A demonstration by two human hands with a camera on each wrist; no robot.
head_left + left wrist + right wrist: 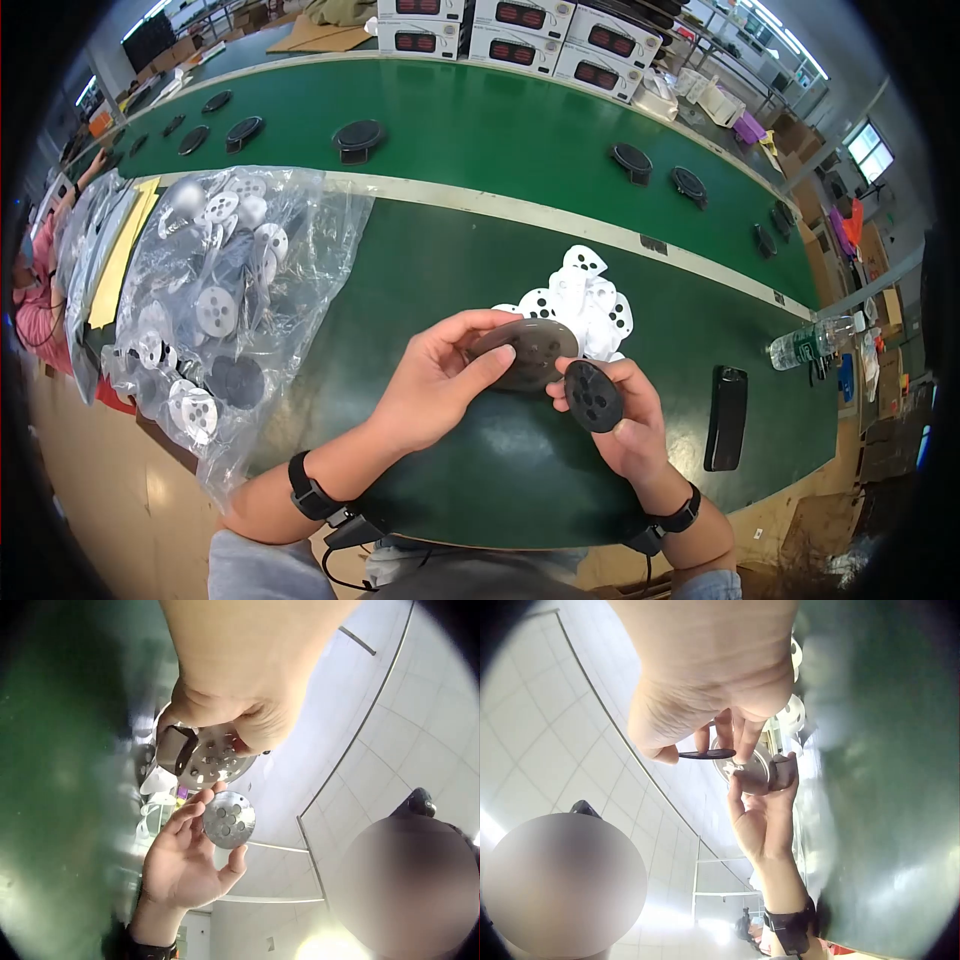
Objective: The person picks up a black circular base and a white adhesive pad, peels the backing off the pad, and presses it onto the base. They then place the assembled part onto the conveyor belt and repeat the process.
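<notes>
My left hand [440, 375] grips a dark grey round part [535, 352] by its left side, thumb on its face; small pegs show inside it in the left wrist view. Between the thumb and fingers of my right hand [632, 425] is a smaller black disc [594, 396] with several round marks, held tilted just right of the grey part. In the left wrist view this disc [229, 820] looks shiny; in the right wrist view it [707, 754] appears edge-on. Behind both hands lies a pile of white discs with dark holes [585, 300].
A clear plastic bag [290, 290] of white discs lies at left, beside yellow sheets [125, 255]. At right are a black phone-like object [727, 418] and a water bottle [815, 342]. Several dark round devices [360, 136] stand on the far green surface, with boxes [515, 52] behind.
</notes>
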